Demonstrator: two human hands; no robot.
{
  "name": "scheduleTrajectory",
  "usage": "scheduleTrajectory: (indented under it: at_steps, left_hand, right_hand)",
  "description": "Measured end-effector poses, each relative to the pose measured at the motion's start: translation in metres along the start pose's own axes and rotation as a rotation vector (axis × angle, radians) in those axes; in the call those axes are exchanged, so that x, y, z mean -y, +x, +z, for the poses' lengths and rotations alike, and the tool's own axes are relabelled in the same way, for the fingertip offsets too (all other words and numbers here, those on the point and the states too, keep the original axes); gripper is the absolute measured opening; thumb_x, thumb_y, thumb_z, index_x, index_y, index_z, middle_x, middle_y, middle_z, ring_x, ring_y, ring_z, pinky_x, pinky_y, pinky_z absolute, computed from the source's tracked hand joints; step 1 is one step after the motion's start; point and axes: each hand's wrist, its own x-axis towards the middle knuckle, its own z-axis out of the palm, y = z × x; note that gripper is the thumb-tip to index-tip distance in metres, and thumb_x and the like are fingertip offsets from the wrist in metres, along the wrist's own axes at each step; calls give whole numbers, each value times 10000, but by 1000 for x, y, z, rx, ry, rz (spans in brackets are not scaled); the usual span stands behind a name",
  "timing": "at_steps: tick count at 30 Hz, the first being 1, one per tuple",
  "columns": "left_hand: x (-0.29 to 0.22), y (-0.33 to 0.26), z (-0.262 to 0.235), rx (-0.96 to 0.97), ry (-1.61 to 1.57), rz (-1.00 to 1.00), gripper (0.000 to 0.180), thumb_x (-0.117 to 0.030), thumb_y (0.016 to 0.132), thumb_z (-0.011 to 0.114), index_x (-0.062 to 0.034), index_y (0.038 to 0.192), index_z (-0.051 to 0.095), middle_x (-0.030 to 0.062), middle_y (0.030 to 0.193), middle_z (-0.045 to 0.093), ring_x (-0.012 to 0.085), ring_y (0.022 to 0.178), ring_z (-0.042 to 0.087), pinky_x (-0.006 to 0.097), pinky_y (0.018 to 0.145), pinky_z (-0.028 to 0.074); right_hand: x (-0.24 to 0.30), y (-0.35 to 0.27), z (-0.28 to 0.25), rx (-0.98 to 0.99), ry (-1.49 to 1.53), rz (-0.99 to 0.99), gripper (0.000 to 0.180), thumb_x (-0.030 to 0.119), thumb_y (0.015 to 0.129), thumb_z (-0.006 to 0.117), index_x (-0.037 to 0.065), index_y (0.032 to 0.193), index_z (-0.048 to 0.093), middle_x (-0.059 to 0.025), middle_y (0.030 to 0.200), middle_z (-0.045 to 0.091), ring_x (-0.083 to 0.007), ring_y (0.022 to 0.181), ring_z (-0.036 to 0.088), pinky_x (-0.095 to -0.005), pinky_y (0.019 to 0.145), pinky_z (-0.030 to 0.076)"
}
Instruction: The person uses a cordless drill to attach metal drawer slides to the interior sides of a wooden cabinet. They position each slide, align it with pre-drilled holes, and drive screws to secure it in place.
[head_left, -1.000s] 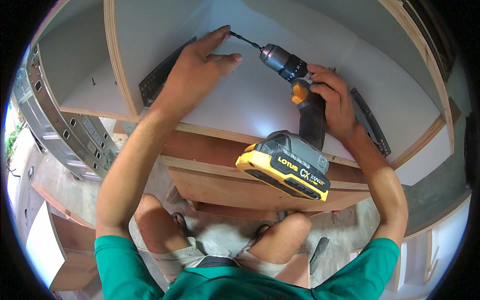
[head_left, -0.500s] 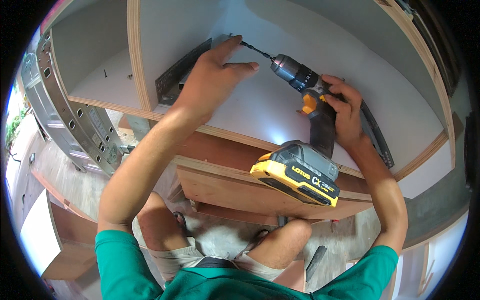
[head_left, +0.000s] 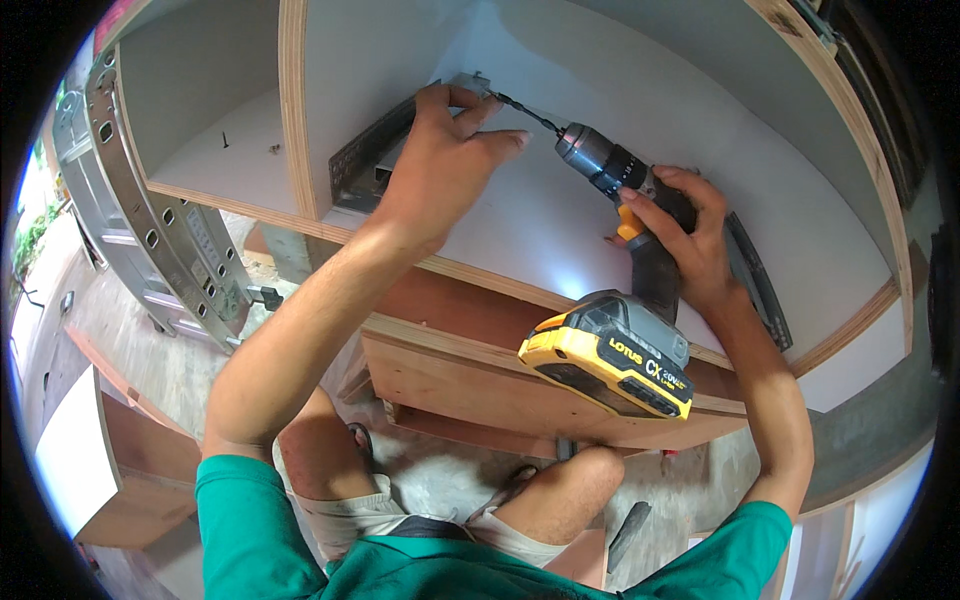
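My right hand is wrapped round the grip of a cordless drill with a yellow and black battery pack. A long thin bit sticks out of its chuck, pointing to the upper left. My left hand is at the bit's far end, fingers bent near the tip and thumb held apart. Whether a fingertip touches the tip cannot be made out. Just beyond the fingers is a small metal piece in the cabinet corner. A dark perforated metal strip lies along the divider, partly behind my left hand.
The white-lined plywood cabinet surrounds both hands, with a divider edge at left. A screw stands in the left compartment. Another dark strip lies beside my right wrist. A metal ladder stands at left; wooden panels are below.
The view has shifted slightly, so the cabinet appears farther right. My left fingers have curled more near the bit's tip. My right hand keeps its hold on the drill.
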Motion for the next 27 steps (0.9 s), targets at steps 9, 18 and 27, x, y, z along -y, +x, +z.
scheduleTrajectory:
  at_steps: [9, 18, 27]
  left_hand:
    - [-2, 1, -2, 59, -137, -28, 552, 6, 958, 630, 103, 1386, 295, 390, 1601, 324, 356, 1382, 583, 421, 1239, 424]
    - [-3, -1, -2, 59, -157, -14, 531, 6, 971, 625, 109, 1380, 302, 377, 1583, 348, 356, 1385, 580, 421, 1235, 430]
    - [-4, 0, 0, 61, -141, -15, 579, -14, 969, 651, 116, 1400, 287, 355, 1536, 391, 361, 1387, 576, 421, 1212, 450]
  right_hand:
    - [2, 3, -3, 43, 25, 1, 545, 14, 756, 901, 254, 1233, 796, -83, 1326, 498, -347, 1271, 561, -433, 1063, 528]
    - [2, 1, 2, -8, -16, -33, 591, 10, 698, 944, 282, 1200, 792, -72, 1253, 428, -358, 1267, 568, -449, 1027, 547]
    - [1, 1, -1, 3, -48, -42, 642, 1, 682, 937, 277, 1238, 774, -75, 1267, 420, -355, 1265, 576, -454, 1007, 557]
